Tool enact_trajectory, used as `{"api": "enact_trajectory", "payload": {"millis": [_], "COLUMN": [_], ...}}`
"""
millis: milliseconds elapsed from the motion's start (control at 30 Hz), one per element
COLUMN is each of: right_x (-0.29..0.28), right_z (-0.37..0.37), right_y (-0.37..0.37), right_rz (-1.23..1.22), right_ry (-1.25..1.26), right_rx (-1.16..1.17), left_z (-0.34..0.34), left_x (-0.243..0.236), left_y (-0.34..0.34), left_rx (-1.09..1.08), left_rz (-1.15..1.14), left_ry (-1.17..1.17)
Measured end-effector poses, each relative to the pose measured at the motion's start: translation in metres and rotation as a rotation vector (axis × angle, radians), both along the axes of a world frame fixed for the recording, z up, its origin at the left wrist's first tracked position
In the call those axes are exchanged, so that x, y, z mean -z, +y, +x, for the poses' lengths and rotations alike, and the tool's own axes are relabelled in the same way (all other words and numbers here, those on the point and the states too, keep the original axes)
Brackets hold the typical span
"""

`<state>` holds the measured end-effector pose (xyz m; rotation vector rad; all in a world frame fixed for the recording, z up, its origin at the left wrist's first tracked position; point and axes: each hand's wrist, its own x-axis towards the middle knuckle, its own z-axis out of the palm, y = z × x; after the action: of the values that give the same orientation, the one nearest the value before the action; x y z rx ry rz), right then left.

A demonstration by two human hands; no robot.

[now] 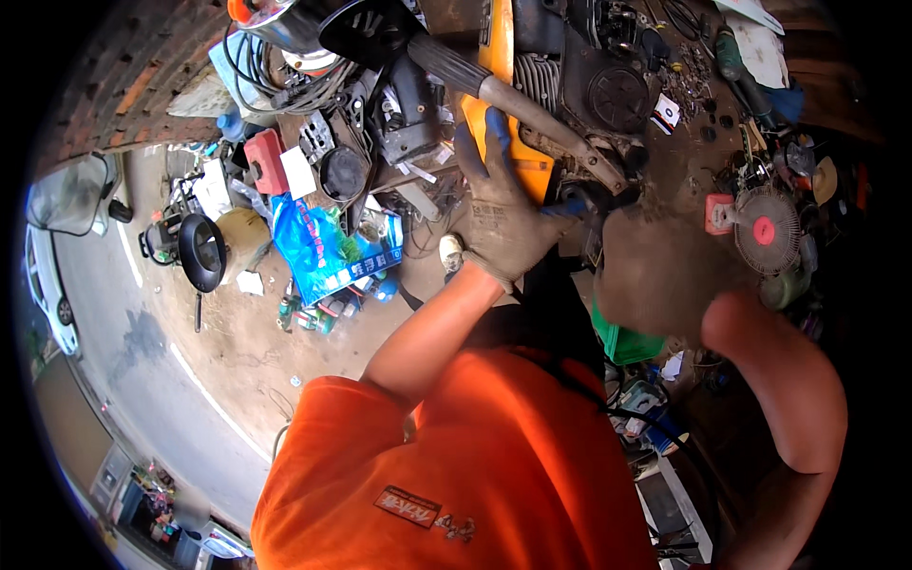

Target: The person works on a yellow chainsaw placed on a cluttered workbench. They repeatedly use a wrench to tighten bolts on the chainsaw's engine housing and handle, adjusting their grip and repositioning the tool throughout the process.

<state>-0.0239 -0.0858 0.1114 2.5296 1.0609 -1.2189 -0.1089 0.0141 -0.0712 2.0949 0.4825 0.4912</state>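
My left hand [503,214], in a dirty work glove with blue fingertips, lies with fingers stretched and spread against a yellow machine part [532,169]. Its thumb reaches toward dark parts on the right. A grey tube with a black ribbed grip [456,68] slants across the yellow part just beyond the fingers. Behind the tube are a finned metal block [538,81] and a dark housing with a round cover [617,98]. My right hand [665,271], also gloved, is smeared by motion right of the left hand; its fingers cannot be made out, nor whether it holds anything.
Cables and dark machine parts [408,123] crowd the far left, near a red case [266,161] and a blue plastic bag [318,252]. A black pan [201,252] stands farther left. To the right are a small fan [765,231] and tools; a green bin [627,342] is below my right hand.
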Motion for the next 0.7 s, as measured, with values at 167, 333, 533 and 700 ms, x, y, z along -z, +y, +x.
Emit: {"api": "enact_trajectory", "payload": {"millis": [167,333,533,700], "right_x": [-0.011,0.018,0.002,0.041], "right_z": [-0.007,-0.04,-0.079,-0.083], "right_y": [-0.026,-0.084,-0.102,-0.11], "right_rz": [0.044,0.36,0.627,0.613], "right_ry": [-0.148,-0.282,-0.043,0.337], "right_rx": [-0.068,0.287,0.655,1.169], "left_z": [0.002,0.001,-0.001,-0.002], "left_x": [-0.001,-0.011,0.002,0.033], "left_y": [-0.002,-0.006,-0.006,0.012], "left_rx": [0.024,0.011,0.041,0.215], "left_rz": [-0.083,-0.157,-0.069,-0.054], "left_ry": [-0.025,0.07,0.022,-0.122]}}
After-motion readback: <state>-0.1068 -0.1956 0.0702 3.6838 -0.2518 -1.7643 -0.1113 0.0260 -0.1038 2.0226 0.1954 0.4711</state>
